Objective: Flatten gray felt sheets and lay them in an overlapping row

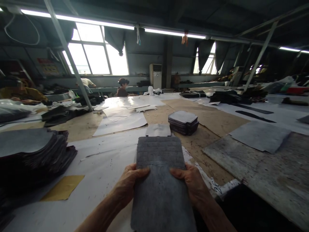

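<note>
Both hands grip a grey rectangular stack of cut pieces (161,190) with rounded corners, held close in front of me. On its left edge is my left hand (131,180), thumb pressed flat on the top face and fingers hidden beneath. My right hand (189,180) clasps the opposite edge the same way. Lines run across the far part of the top face. Just beyond its far end lies a small pale grey piece (158,130). A neat stack of dark pieces with a pale top (183,122) stands farther back, slightly right.
At left rises a tall pile of dark cut pieces (31,154), with a tan paper piece (63,188) beside it. A stained board (260,167) and a grey sheet (260,136) lie at right. Several people work behind, one (122,88) near the table's far side.
</note>
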`<action>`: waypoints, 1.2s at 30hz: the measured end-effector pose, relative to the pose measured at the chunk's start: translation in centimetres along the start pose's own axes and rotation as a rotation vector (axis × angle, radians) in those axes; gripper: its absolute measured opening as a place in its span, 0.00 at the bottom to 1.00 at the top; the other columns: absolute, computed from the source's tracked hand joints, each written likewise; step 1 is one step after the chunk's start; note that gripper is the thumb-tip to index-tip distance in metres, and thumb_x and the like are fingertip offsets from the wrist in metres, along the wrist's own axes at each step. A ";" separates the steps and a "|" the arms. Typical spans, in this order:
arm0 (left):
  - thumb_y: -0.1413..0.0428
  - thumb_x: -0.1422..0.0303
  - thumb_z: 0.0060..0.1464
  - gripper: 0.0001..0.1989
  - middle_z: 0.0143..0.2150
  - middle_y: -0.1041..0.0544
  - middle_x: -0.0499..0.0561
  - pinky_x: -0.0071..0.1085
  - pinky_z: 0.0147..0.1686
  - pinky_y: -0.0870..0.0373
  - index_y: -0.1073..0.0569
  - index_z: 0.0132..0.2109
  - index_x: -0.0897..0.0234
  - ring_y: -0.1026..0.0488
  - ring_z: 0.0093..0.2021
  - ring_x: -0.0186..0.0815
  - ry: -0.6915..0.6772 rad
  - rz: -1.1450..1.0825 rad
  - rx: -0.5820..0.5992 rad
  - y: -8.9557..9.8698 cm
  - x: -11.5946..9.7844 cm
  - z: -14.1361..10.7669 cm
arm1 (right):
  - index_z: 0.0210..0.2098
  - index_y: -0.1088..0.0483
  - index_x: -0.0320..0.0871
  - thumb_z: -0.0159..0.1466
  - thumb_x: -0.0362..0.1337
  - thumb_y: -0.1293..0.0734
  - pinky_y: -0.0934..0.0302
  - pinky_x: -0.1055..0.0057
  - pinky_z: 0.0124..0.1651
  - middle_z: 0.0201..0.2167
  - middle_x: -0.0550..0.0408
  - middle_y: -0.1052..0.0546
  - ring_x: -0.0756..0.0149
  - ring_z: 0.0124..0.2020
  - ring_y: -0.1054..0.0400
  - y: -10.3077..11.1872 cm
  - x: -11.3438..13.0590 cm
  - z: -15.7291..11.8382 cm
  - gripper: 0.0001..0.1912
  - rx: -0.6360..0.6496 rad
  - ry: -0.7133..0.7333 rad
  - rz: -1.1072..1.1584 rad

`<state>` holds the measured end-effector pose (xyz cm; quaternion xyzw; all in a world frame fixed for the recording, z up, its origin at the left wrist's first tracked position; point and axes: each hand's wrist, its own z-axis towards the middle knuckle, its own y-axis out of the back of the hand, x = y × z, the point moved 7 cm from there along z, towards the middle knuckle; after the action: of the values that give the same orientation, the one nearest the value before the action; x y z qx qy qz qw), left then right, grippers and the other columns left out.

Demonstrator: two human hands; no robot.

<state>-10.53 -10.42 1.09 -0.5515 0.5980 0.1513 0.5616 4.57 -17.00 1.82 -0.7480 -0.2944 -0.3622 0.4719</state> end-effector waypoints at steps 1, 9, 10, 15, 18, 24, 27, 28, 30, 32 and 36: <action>0.34 0.71 0.34 0.14 0.26 0.22 0.57 0.31 0.28 0.28 0.24 0.31 0.73 0.26 0.25 0.38 -0.012 0.008 0.004 0.0 0.0 0.0 | 0.28 0.27 0.37 0.38 0.32 0.26 0.35 0.64 0.30 0.24 0.51 0.23 0.59 0.23 0.30 0.0 -0.1 0.0 0.16 0.002 0.005 0.003; 0.34 0.69 0.36 0.18 0.29 0.22 0.54 0.32 0.29 0.28 0.25 0.38 0.68 0.25 0.26 0.39 -0.137 0.019 0.041 -0.6 -0.8 -0.7 | 0.42 0.29 0.42 0.44 0.34 0.27 0.34 0.63 0.38 0.34 0.53 0.22 0.56 0.35 0.28 0.8 0.6 0.1 0.25 -0.024 0.242 -0.129; 0.34 0.69 0.35 0.19 0.30 0.22 0.53 0.32 0.29 0.28 0.26 0.39 0.67 0.25 0.27 0.39 -0.166 0.013 0.047 -0.7 -1.1 -0.8 | 0.45 0.30 0.43 0.44 0.34 0.26 0.34 0.63 0.40 0.36 0.53 0.22 0.56 0.37 0.28 0.8 0.8 0.0 0.28 -0.016 0.285 -0.121; 0.33 0.69 0.35 0.25 0.33 0.22 0.52 0.31 0.30 0.27 0.27 0.44 0.63 0.25 0.30 0.39 -0.243 0.003 0.060 -0.7 -1.3 -0.8 | 0.55 0.39 0.49 0.44 0.33 0.27 0.34 0.61 0.44 0.44 0.53 0.24 0.54 0.46 0.31 0.9 0.7 -0.1 0.39 0.014 0.326 -0.055; 0.34 0.68 0.38 0.25 0.35 0.22 0.51 0.31 0.32 0.27 0.28 0.47 0.61 0.25 0.32 0.39 -0.279 0.029 0.080 -0.7 -1.1 -0.7 | 0.56 0.39 0.48 0.45 0.33 0.27 0.34 0.60 0.44 0.45 0.53 0.25 0.54 0.46 0.31 1.1 0.5 -0.3 0.39 -0.017 0.341 -0.054; 0.35 0.70 0.40 0.34 0.45 0.23 0.49 0.27 0.38 0.29 0.35 0.56 0.55 0.26 0.41 0.38 -0.431 0.066 0.049 -0.5 -1.9 -1.3 | 0.56 0.40 0.50 0.45 0.34 0.27 0.36 0.62 0.47 0.46 0.55 0.26 0.58 0.44 0.30 1.4 1.1 -1.0 0.39 -0.025 0.459 -0.070; 0.35 0.71 0.39 0.49 0.49 0.25 0.50 0.29 0.37 0.28 0.52 0.64 0.50 0.26 0.42 0.40 -0.413 0.042 0.077 -0.9 -2.1 -1.3 | 0.53 0.38 0.48 0.44 0.33 0.27 0.35 0.63 0.43 0.43 0.54 0.24 0.57 0.42 0.30 1.4 1.1 -0.8 0.37 -0.001 0.386 -0.109; 0.36 0.71 0.39 0.50 0.48 0.25 0.52 0.31 0.36 0.28 0.55 0.65 0.51 0.25 0.40 0.41 -0.368 0.039 0.093 -1.1 -1.9 -1.1 | 0.50 0.36 0.45 0.44 0.33 0.27 0.34 0.63 0.41 0.41 0.53 0.23 0.56 0.41 0.29 1.4 0.9 -0.7 0.34 0.004 0.316 -0.140; 0.36 0.72 0.39 0.48 0.46 0.24 0.55 0.32 0.34 0.27 0.51 0.64 0.57 0.25 0.38 0.43 -0.277 0.063 0.111 -1.4 -1.3 -0.7 | 0.44 0.32 0.41 0.44 0.33 0.28 0.34 0.63 0.38 0.36 0.51 0.23 0.53 0.39 0.29 1.5 0.5 -0.5 0.27 -0.001 0.190 -0.205; 0.37 0.72 0.39 0.40 0.44 0.24 0.56 0.32 0.35 0.27 0.42 0.60 0.62 0.25 0.38 0.43 -0.240 0.097 0.108 -1.4 -1.0 -0.3 | 0.42 0.31 0.40 0.45 0.33 0.29 0.34 0.64 0.37 0.34 0.51 0.22 0.53 0.38 0.28 1.6 0.4 -0.5 0.23 -0.015 0.148 -0.246; 0.37 0.72 0.40 0.32 0.43 0.24 0.55 0.31 0.35 0.27 0.35 0.54 0.63 0.25 0.37 0.42 -0.242 0.113 0.103 -1.3 -0.8 -0.2 | 0.45 0.33 0.42 0.45 0.31 0.30 0.35 0.65 0.40 0.38 0.54 0.23 0.55 0.40 0.29 1.5 0.5 -0.4 0.26 -0.018 0.183 -0.199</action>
<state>-9.74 -10.58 2.40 -0.4651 0.5630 0.2171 0.6478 5.90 -17.88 1.58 -0.6831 -0.3197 -0.4764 0.4518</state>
